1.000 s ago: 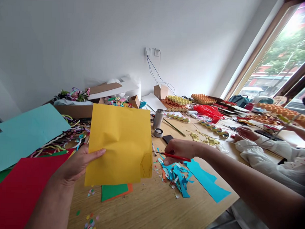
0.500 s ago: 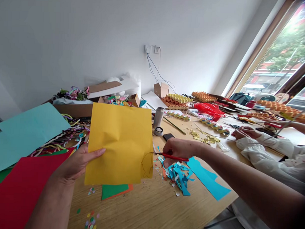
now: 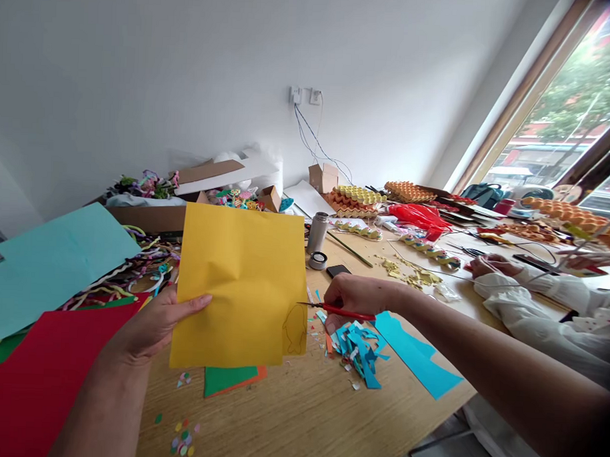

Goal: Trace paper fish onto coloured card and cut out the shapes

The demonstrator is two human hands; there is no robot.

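Observation:
A large yellow sheet (image 3: 238,279) is held up over the table by my left hand (image 3: 169,320), thumb on the front and the other fingers behind it. A small shape is drawn in pencil near the sheet's lower right corner. My right hand (image 3: 345,300) grips red-handled scissors (image 3: 349,314), whose blades point left and lie at the sheet's right edge, just above the drawn shape. Blue paper scraps (image 3: 358,350) lie below my right hand, beside a larger blue piece (image 3: 418,359).
Behind the sheet stand a silver bottle (image 3: 317,233) and its lid (image 3: 317,260), near a black phone (image 3: 337,271). Red paper (image 3: 40,372) and light blue paper (image 3: 58,266) lie left. Another person's white sleeves (image 3: 517,296) rest at the right.
The scissors have shifted very slightly left along the sheet's edge. At the far right, the other person's hands have moved a little. My left hand keeps its hold.

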